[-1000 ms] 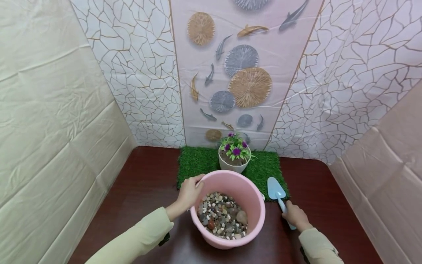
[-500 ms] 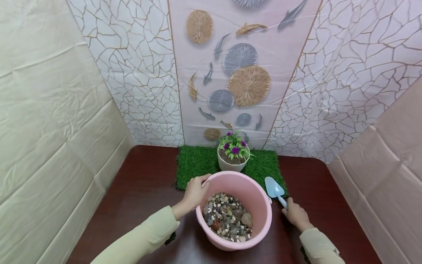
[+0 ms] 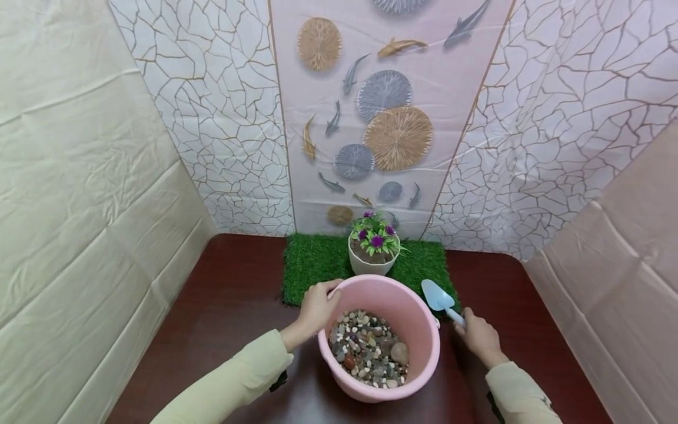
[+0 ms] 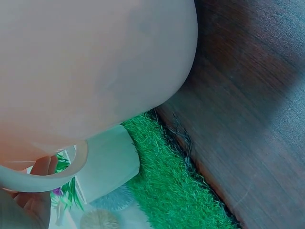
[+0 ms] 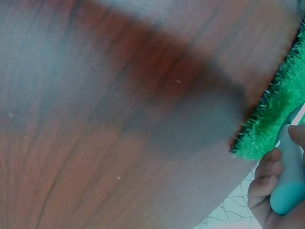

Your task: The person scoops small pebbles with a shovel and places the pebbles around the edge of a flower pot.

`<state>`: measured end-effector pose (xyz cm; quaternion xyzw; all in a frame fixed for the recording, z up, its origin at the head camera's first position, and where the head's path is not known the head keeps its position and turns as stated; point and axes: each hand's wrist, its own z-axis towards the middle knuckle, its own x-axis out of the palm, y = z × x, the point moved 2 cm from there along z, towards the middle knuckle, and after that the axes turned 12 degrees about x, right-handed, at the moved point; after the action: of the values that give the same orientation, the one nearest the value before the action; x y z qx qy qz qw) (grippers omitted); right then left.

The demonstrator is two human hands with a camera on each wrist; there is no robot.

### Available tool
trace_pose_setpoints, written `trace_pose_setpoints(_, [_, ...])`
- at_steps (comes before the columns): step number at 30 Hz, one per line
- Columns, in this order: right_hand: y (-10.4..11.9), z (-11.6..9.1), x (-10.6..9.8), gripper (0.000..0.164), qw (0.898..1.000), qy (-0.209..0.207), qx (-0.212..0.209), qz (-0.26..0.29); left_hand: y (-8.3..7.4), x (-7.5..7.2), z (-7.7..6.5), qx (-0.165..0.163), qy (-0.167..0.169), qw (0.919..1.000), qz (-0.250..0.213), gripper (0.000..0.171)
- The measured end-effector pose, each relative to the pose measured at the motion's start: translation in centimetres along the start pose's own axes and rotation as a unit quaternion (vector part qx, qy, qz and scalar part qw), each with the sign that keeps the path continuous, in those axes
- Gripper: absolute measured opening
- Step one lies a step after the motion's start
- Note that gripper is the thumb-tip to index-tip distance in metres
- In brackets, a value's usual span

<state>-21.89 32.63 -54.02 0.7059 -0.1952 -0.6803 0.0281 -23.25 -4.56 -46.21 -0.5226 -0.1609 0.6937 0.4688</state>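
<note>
At the head view's lower centre, the pink bucket (image 3: 392, 300) of pebbles (image 3: 371, 350) hides the near edge of the grass mat (image 3: 318, 265). The left hand (image 3: 318, 305) grips its upper-left rim, fingertips obscured. At lower right, the right hand (image 3: 481, 337) curls round the pale-blue trowel (image 3: 438, 296), covering much of its handle; whether the blade touches the mat is unclear. The dark-red table (image 3: 238, 282) meets creased, crackle-patterned walls (image 3: 233, 147).
</note>
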Motion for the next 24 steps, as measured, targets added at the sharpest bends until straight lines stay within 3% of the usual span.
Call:
trace_pose_setpoints(5, [0.6, 0.0, -1.1, 0.026, 1.000, -0.004, -0.022, 0.003, 0.4, 0.0, 0.0, -0.005, 0.003, 0.9999, -0.012, 0.030])
trace_pose_setpoints(13, [1.4, -0.7, -3.8, 0.024, 0.998, -0.020, -0.054, 0.004, 0.9, -0.4, 0.2, -0.006, 0.039, 0.9969, -0.069, 0.031])
trace_pose_setpoints(24, [3.9, -1.3, -6.7, 0.021, 0.993, -0.055, -0.100, 0.004, 1.4, -1.1, 0.5, 0.006, 0.067, 0.9923, -0.104, 0.028])
